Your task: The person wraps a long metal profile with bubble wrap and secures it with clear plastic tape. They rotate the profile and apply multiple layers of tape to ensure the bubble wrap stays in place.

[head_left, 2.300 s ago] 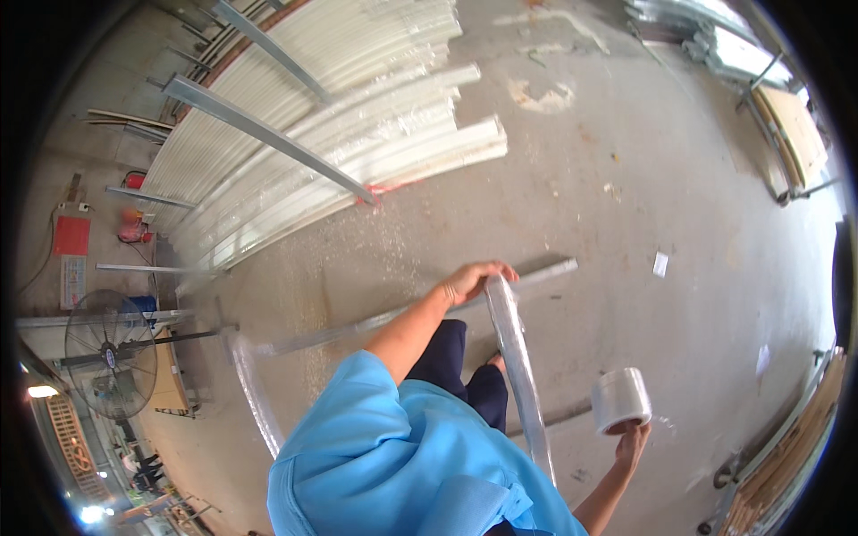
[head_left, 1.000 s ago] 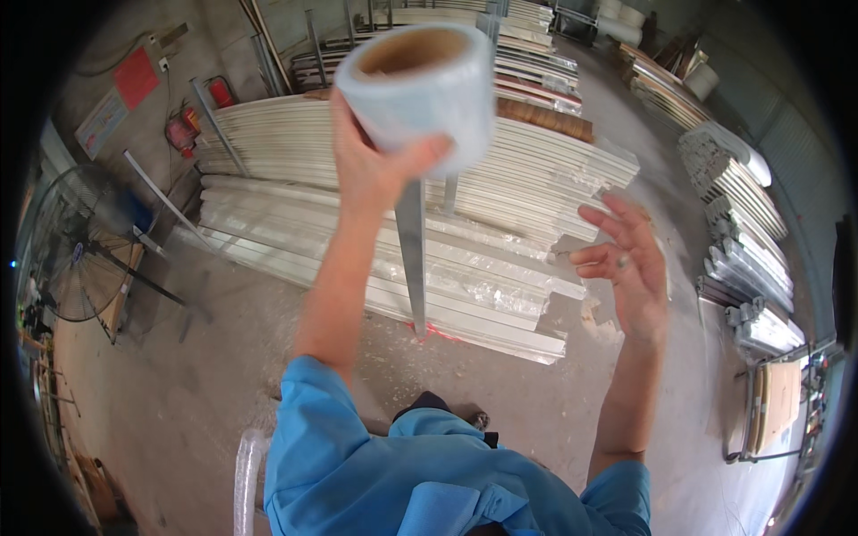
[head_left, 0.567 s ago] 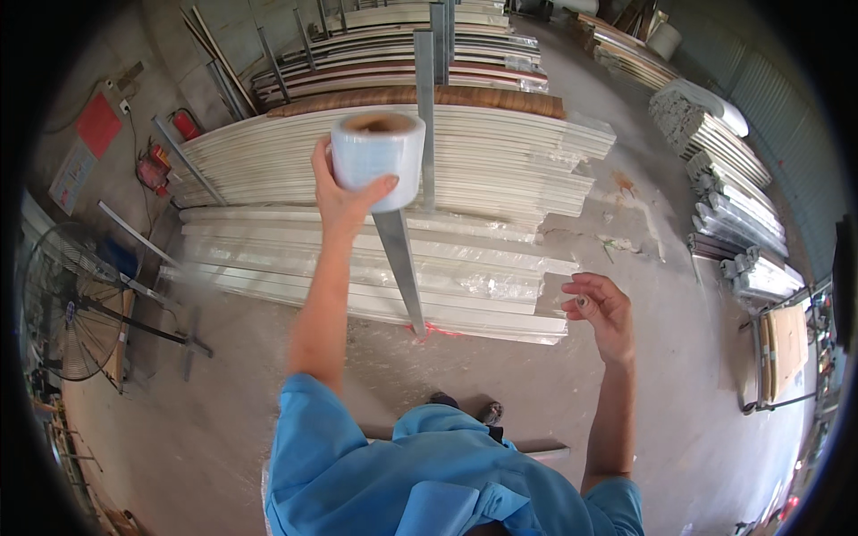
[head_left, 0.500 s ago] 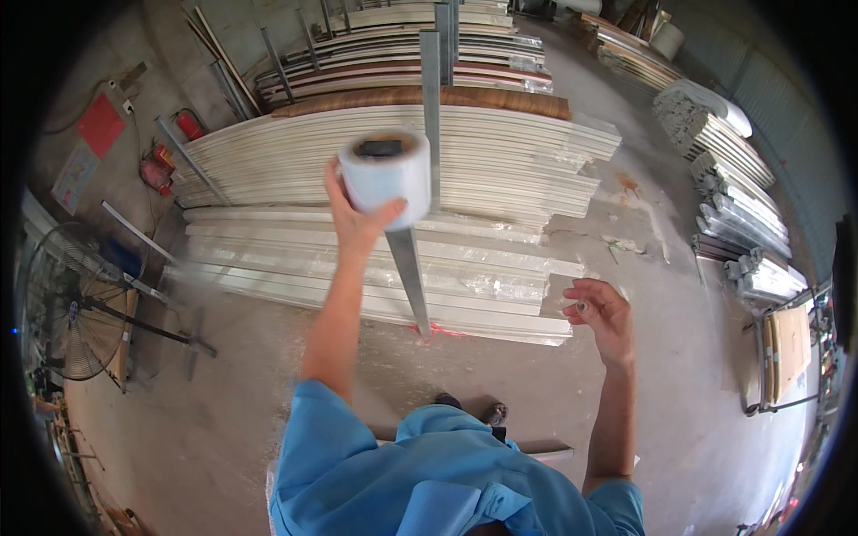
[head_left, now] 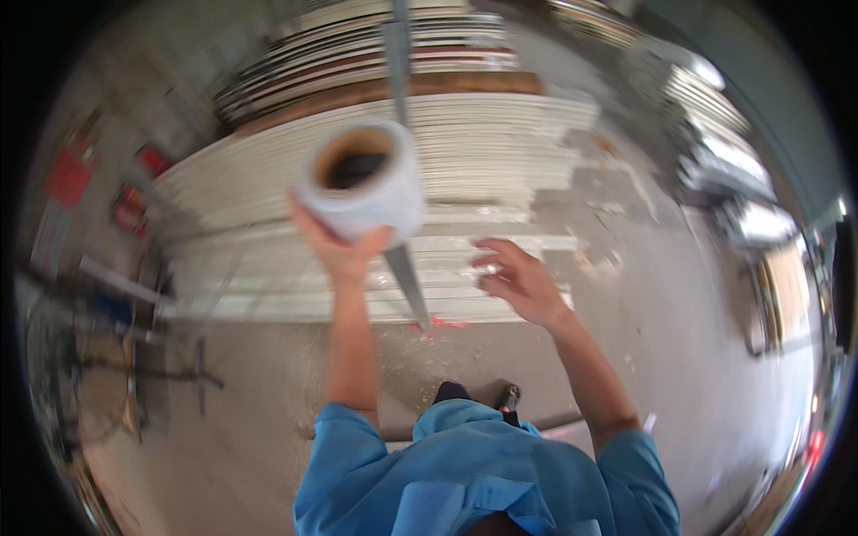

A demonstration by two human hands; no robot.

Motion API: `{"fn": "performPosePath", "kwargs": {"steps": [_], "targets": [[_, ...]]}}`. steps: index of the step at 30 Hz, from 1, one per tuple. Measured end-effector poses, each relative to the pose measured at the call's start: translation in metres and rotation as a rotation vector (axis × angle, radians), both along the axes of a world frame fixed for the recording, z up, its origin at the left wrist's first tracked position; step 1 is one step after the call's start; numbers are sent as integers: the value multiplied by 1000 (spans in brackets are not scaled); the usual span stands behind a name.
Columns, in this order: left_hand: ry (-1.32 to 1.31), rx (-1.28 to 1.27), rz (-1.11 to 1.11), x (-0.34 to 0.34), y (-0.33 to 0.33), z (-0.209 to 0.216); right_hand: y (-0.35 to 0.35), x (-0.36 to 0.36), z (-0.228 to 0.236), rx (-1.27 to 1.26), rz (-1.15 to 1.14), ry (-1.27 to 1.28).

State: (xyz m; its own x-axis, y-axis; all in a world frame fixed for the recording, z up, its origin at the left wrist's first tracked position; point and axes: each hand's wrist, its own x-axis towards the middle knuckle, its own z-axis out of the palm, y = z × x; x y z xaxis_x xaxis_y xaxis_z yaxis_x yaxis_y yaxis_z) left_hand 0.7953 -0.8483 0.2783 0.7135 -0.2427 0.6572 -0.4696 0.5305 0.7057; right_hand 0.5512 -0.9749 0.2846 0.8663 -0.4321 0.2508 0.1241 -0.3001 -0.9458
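Observation:
A white roll of plastic film [head_left: 389, 210] with a brown cardboard core is raised in front of me, its open end tilted up toward me. My left hand [head_left: 341, 257] grips it from below, thumb on the near side and fingers round its left side. To the right of the roll and a little lower, my right hand [head_left: 529, 288] hangs in the air. Its fingers are apart and slightly bent, and I see nothing in them. Behind the roll stands a grey metal post [head_left: 407, 281].
Stacks of long white panels [head_left: 492, 152] lie ahead behind the post. A standing fan [head_left: 98, 375] is at the left, with red fire extinguishers [head_left: 131, 210] beyond it. Bundles of long profiles [head_left: 724, 161] lie along the right, near a cart with boards [head_left: 784, 295].
My left hand has brought the roll closer and slightly left, tipping its core toward me. My right hand has moved left toward the roll, and its fingers have spread. The whole view has shifted.

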Motion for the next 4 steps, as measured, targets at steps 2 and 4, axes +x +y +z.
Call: {"fn": "performPosePath", "kwargs": {"steps": [2,4], "targets": [[-58,6,201,9,-7,30,0,6,13,-28,-12,23],[-71,-224,63,-18,-53,46,6,3,32,-3,-14,-152]]}}
